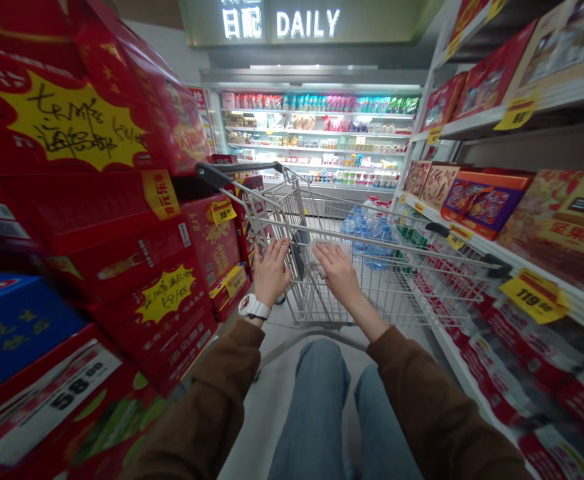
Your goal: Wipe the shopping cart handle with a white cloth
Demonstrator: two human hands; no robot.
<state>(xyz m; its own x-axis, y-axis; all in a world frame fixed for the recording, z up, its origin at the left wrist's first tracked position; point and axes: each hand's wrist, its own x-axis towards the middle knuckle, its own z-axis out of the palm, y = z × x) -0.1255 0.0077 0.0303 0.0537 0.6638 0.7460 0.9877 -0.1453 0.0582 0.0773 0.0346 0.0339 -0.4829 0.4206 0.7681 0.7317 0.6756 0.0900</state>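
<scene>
Two bare hands were at work on the shopping cart [387, 242], and the action sat right at its wire side! The right hand [341, 272], at four o'clock from centre, had its fingers out long and laid over a pale, crumpled cloth [316, 265] against the mesh; it looked like steady contact, more press than clench. Over at eight o'clock, the left hand [271, 272] was open, fingers spread by the wires at the cart's near end, nothing seen in its grip; whether the fingertips bore on the metal, you couldn't tell. So, by my reading, this was the cloth-on-wire stage, with the left hand as a possible steady. Any shift of that cloth called for a flattish right palm, light pressure and the loose folds kept from snagging between the bars. And around them? Red boxes [132, 247] were stacked up at nine o'clock, blue-tinted bottles [367, 233] stood beyond the wires at three, and the lit cold cabinet [317, 132] glowed at twelve.
</scene>
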